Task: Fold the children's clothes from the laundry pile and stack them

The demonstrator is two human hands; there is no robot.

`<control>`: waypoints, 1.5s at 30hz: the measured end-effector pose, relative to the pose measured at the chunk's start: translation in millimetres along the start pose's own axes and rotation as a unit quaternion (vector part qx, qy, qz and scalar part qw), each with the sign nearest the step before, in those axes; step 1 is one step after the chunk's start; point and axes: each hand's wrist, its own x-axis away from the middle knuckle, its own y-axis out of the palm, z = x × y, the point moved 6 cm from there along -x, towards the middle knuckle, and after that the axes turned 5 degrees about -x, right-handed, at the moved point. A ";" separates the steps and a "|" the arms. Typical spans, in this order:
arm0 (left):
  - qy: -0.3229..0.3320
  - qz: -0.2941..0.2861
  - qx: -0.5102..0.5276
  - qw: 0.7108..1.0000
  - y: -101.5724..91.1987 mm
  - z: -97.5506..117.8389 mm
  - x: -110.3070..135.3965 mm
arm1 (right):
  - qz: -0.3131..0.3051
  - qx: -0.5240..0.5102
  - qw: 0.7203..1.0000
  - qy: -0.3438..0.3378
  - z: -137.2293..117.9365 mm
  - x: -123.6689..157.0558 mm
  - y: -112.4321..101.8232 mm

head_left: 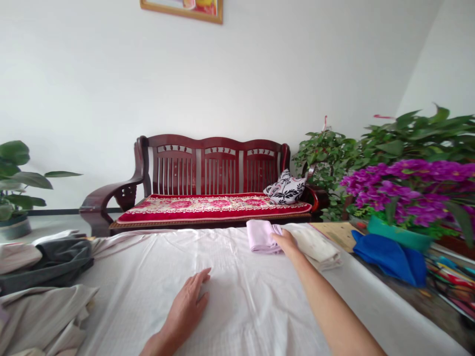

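Note:
A small folded lilac piece of clothing or cloth [261, 237] is at the far right part of the white sheet [148, 287]. My right hand [285, 241] grips its right edge, thumb on the near side, with the fingertips partly hidden in the folds. Just right of it, partly behind my wrist, lies a folded cream cloth [315, 245]. Closer to me, my left hand [190, 299] hovers over or rests on the sheet, fingers stretched out and nothing in them; contact with the sheet is hard to judge.
Rumpled clothes, a dark grey one [65, 257] and a beige one [40, 316], lie at the left. Along the right side are a blue cloth [393, 257] and a teal pot [403, 235] of purple flowers. A wooden bench [218, 168] stands beyond the sheet.

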 end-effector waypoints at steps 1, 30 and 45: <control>0.004 -0.005 -0.012 1.000 0.1 1.5 0.2 | 0.014 0.044 0.999 0.003 3.4 -1.5 -0.1; 0.097 -0.031 -0.108 0.989 1.9 13.6 1.6 | 0.074 0.588 0.794 -0.130 41.5 47.8 -66.2; 0.071 -0.032 -0.150 0.986 -1.2 17.1 1.0 | 0.142 0.552 0.816 -0.094 46.9 5.8 -89.3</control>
